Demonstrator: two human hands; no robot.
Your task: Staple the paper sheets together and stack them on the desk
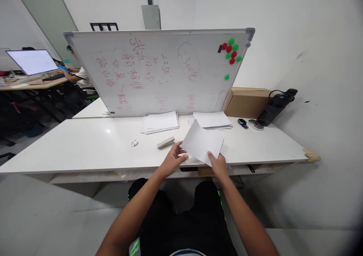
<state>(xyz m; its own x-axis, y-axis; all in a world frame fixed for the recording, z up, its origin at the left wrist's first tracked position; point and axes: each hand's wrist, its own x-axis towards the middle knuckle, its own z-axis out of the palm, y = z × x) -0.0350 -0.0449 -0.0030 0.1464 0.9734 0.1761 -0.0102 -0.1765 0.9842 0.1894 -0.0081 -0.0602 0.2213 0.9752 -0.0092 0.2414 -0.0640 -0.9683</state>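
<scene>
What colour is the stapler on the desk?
The stapler is light beige, best seen in the head view.

A mouse (255, 124) lies beside what may be a watch (242, 123).

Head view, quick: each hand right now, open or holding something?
Left hand: open, fingers near the white paper; contact cannot be told.
Right hand: closed, holding the white paper.
</scene>
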